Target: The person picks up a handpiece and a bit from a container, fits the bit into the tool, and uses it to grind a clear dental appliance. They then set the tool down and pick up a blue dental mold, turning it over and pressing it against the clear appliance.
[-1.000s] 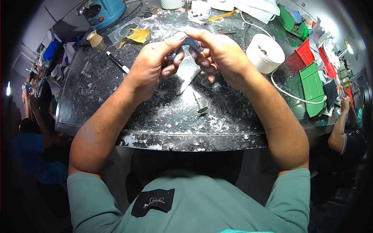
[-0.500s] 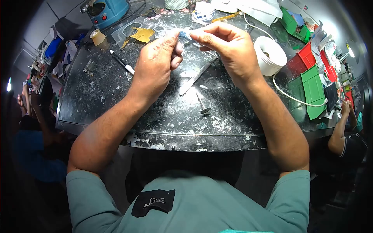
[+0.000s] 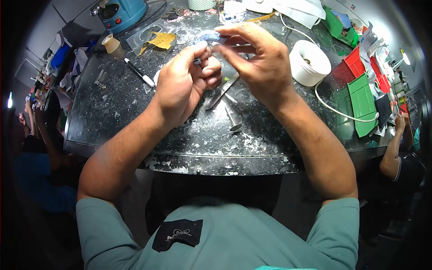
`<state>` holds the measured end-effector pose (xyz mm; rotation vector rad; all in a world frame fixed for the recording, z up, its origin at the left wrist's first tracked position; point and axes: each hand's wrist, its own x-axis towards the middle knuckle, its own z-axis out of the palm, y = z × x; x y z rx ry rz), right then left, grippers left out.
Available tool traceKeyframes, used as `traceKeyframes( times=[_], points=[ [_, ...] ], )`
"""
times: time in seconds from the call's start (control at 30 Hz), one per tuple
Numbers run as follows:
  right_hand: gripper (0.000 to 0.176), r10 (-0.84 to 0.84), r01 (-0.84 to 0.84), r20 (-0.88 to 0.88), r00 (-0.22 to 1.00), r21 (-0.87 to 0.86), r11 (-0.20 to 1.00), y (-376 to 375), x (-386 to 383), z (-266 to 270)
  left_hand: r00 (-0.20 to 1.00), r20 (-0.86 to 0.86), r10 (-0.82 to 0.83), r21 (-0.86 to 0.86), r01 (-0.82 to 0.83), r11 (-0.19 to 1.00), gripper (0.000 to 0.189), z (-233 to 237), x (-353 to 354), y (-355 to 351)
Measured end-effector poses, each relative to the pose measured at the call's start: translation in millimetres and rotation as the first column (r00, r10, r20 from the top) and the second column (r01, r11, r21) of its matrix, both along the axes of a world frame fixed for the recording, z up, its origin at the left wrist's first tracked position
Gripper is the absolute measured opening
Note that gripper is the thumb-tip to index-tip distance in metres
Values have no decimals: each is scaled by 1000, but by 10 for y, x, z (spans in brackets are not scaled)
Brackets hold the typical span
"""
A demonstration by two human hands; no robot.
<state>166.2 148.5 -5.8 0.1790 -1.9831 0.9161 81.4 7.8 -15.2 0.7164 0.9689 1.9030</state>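
Observation:
A small pale-blue curved piece (image 3: 208, 36), arch-shaped, is held up over the bench between my two hands. My left hand (image 3: 186, 76) is turned partly palm up, fingers curled, its thumb tip against the piece's left end. A small greyish bit (image 3: 197, 60) shows between its fingers; its kind cannot be made out. My right hand (image 3: 261, 56) has index finger and thumb around the piece's right end. Below the hands lie a flat metal blade-like tool (image 3: 221, 93) and a thin-shanked tool with a small round disc (image 3: 235, 127).
A black-and-white marker (image 3: 139, 73) lies left. Behind are a yellow scrap (image 3: 162, 40), a beige cup (image 3: 110, 43) and a blue machine (image 3: 119, 15). At right stand a white round pot (image 3: 309, 63), a white cable (image 3: 335, 106) and green (image 3: 362, 103) and red bins (image 3: 355, 65). Other people sit at both sides.
My left hand has rolled palm upward and shifted slightly right. My right hand has moved left and turned, its fingers now more spread around the blue piece, which shows more fully.

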Motion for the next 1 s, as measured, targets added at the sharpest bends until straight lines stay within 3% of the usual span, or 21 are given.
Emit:
traceKeyframes(
  times=[0.1,0.33,0.57,0.63,0.67,0.7,0.73,0.77,0.9,1.0],
  points=[
    [17,9,-8,-39,999,45,999,64,-25,-22,998,50,-44,-33,46,998,27,50,43,6],
    [17,126,-131,-52,991,-114,985,83,-48,-49,997,-24,-75,-43,74,996,27,14,0,-12],
    [17,116,-118,-24,993,-134,984,114,-37,-66,998,-2,-58,-37,58,998,28,51,32,-13],
    [21,91,-80,83,992,-130,988,106,-8,-25,976,-215,38,-111,-63,992,27,49,30,-30],
    [27,120,-76,188,975,-223,972,96,27,-6,976,-214,36,-111,-61,992,27,57,23,-35],
    [27,119,-75,189,975,-223,972,94,35,8,945,-321,60,-106,-99,989,27,67,11,-42],
    [29,215,-113,274,937,-345,932,90,38,20,902,-424,84,-97,-137,986,27,72,2,-46],
    [31,318,-134,343,884,-465,875,83,39,22,903,-422,84,-98,-138,986,27,70,-1,-45],
    [27,490,-261,277,826,-583,769,100,7,7,810,-580,90,-164,-224,961,28,46,0,-27],
    [26,499,-264,276,821,-593,761,102,5,17,817,-574,60,-165,-187,968,30,39,-16,-18]
  ],
)
